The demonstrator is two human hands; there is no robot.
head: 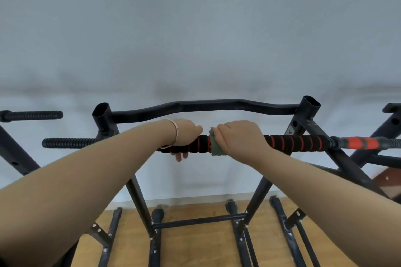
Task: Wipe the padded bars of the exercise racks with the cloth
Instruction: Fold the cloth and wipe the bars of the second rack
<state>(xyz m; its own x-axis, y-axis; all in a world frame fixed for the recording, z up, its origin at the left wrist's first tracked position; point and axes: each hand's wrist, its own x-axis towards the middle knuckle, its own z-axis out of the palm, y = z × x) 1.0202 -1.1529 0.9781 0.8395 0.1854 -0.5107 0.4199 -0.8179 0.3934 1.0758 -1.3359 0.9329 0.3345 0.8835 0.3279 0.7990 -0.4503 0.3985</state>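
Note:
A black padded bar (297, 143) with red rings runs across the middle of the view, ending in an orange and black section at the right. My left hand (186, 134), with a bracelet on its wrist, grips the bar's left end, fingers curled underneath. Right beside it, my right hand (238, 136) holds a green cloth (217, 147) wrapped over the bar. The cloth's edge hangs below the bar.
The black metal rack (138, 193) stands on a wooden floor against a pale wall. A bent black top bar (206, 105) lies behind the padded one. Ribbed black handles (69, 142) stick out at the left. Another rack's legs (284, 223) stand at the right.

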